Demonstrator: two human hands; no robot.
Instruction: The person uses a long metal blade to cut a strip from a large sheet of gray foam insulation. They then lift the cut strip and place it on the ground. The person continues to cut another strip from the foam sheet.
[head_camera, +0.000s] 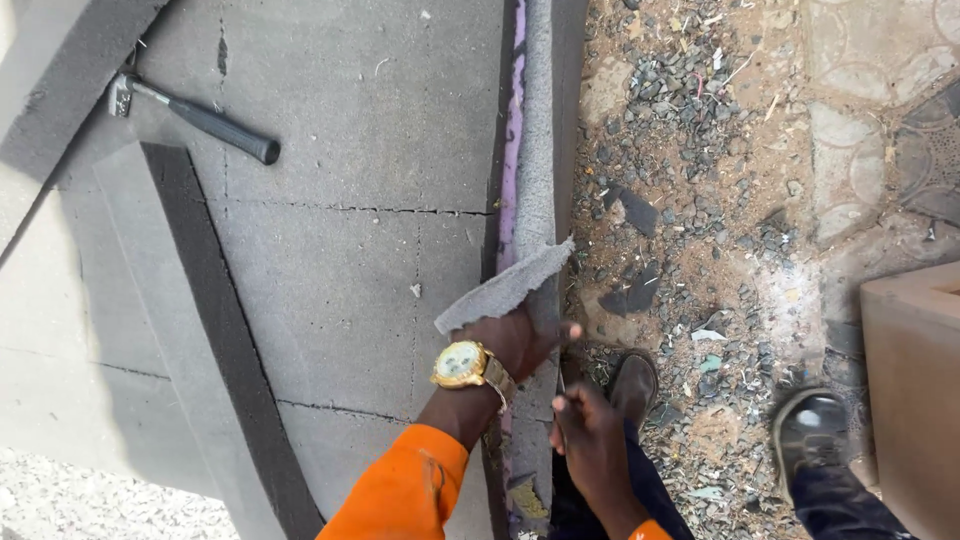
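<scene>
Two hands at foam slab's right edge. Left hand (515, 345), gold watch on wrist, fingers curled shut on loose end of grey fabric strip (505, 288); flap lifts toward 10 o'clock from fingers. Strip's long axis runs 12–6 along slab edge (535, 130), beside purple liner (513, 140). Right hand (590, 440) just at 5 o'clock of left, fingers loosely closed, contents unclear. Left hand nearer flap. Hammer (195, 115) well apart at 10 o'clock on slab (340, 150).

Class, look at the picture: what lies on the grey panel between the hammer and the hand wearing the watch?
In the head view, only bare grey panel with a seam lies between hammer and left hand.
</scene>
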